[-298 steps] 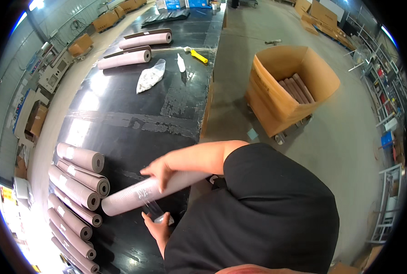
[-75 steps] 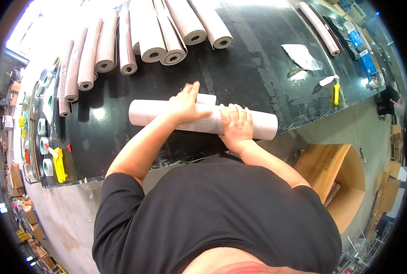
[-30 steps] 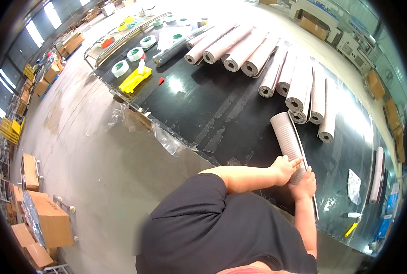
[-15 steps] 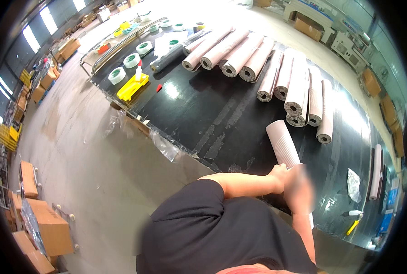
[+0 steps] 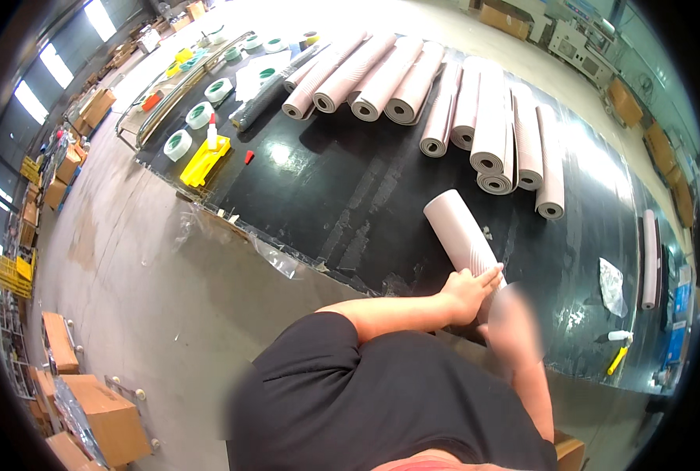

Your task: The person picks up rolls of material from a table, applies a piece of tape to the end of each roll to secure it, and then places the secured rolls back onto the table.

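Note:
A pale pink rolled mat (image 5: 458, 229) lies slantwise near the table's front edge, its near end reaching under my hands. My left hand (image 5: 467, 296) rests on the roll from the left, fingers stretched out flat across its surface. At the near end is my right hand (image 5: 513, 330), smeared by a blur so that its fingers cannot be read. That end of the mat is mostly covered by the hands.
Several rolled mats (image 5: 487, 129) line the far side of the black table (image 5: 310, 180). Tape rolls (image 5: 179, 145), a yellow tape dispenser (image 5: 205, 161) and a dark roll (image 5: 275, 90) sit left. Rightward lie crumpled plastic (image 5: 612, 287) and a yellow-handled tool (image 5: 617, 361).
My left hand has gone from closed at the roll's edge to lying flat across it. The view has shifted, so the table's things appear further left and higher.

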`<state>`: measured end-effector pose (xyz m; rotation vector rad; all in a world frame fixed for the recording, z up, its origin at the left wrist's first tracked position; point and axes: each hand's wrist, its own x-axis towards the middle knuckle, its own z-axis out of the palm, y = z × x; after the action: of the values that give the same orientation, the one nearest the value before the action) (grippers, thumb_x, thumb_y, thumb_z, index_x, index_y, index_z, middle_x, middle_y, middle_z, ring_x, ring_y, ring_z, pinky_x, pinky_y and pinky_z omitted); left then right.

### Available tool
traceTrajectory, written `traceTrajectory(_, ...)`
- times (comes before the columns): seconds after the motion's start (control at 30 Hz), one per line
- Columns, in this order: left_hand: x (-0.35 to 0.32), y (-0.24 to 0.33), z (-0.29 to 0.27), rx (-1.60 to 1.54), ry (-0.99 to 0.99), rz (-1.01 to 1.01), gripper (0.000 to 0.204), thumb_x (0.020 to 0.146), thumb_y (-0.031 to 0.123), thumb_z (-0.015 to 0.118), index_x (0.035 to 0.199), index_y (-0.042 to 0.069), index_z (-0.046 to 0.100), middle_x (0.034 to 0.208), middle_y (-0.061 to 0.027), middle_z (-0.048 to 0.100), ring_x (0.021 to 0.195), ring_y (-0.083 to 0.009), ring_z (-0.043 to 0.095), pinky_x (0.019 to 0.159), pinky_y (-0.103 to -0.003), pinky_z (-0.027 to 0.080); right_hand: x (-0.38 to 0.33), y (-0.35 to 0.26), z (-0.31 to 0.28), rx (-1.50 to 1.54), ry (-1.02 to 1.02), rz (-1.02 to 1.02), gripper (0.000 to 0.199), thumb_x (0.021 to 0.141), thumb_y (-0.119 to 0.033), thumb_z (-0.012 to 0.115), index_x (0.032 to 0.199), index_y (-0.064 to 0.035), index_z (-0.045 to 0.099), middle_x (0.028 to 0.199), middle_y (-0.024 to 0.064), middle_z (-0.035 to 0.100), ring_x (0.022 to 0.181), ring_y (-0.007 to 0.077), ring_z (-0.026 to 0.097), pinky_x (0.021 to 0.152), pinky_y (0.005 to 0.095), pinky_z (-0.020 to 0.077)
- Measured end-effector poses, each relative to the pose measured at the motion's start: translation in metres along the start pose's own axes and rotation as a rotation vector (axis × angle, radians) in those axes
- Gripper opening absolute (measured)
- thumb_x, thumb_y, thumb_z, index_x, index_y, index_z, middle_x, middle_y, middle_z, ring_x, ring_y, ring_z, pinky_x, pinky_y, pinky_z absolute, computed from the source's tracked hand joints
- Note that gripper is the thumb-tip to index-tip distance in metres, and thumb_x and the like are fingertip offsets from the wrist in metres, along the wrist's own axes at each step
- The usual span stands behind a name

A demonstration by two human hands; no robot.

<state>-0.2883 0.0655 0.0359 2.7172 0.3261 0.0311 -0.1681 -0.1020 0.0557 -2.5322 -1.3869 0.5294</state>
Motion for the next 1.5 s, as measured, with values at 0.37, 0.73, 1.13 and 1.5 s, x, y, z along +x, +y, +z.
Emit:
traceTrajectory(0.37,-0.055,-0.035,0.006,-0.05,-0.031,-0.108,0.095,0.067,0.016,0.076,0.152,-0.003,0.038,0.165,-0.0199,0.028,0.111,-0.0388,0.064,0.096,-0.046,0.052,0.03,0.048,-0.016,0.469,-0.177,0.115,0.119,0.064,-0.02,0.091,0.161,-0.0049,0.025,0.147,0.023,0.052,0.133,0.0305,0.054,0.111,0.0361,0.0432)
traceTrajectory(0.73,-0.024,-0.033,0.011,-0.17,0.018,-0.094,0.098,0.072,0.019,0.077,0.156,0.0,0.03,0.146,-0.0185,0.052,0.123,-0.036,0.06,0.103,-0.043,0.05,0.021,0.014,0.002,-0.22,0.167,0.326,0.111,0.068,-0.038,0.087,0.158,-0.0084,0.029,0.142,0.0174,0.052,0.126,0.0371,0.054,0.107,0.043,0.0467)
traceTrajectory(1.13,0.074,-0.029,0.029,-0.771,-0.205,-0.262,0.095,0.078,0.039,0.086,0.15,-0.006,0.041,0.127,-0.0185,0.069,0.117,-0.0284,0.067,0.101,-0.036,0.051,0.029,0.056,-0.069,0.019,0.256,0.46,0.085,0.078,-0.031,0.072,0.154,-0.0111,0.039,0.13,0.0208,0.062,0.122,0.0366,0.061,0.105,0.0486,0.0485)
traceTrajectory(1.5,0.208,0.032,0.064,-1.053,-0.477,-0.231,0.037,0.089,0.023,0.078,0.116,-0.001,0.07,0.102,-0.0071,0.073,0.086,-0.0156,0.067,0.075,-0.031,0.053,0.063,0.158,-0.071,-0.086,0.266,0.248,0.103,0.08,-0.07,0.066,0.157,-0.0074,0.037,0.16,0.0221,0.038,0.149,0.0377,0.034,0.12,0.0521,0.0289)
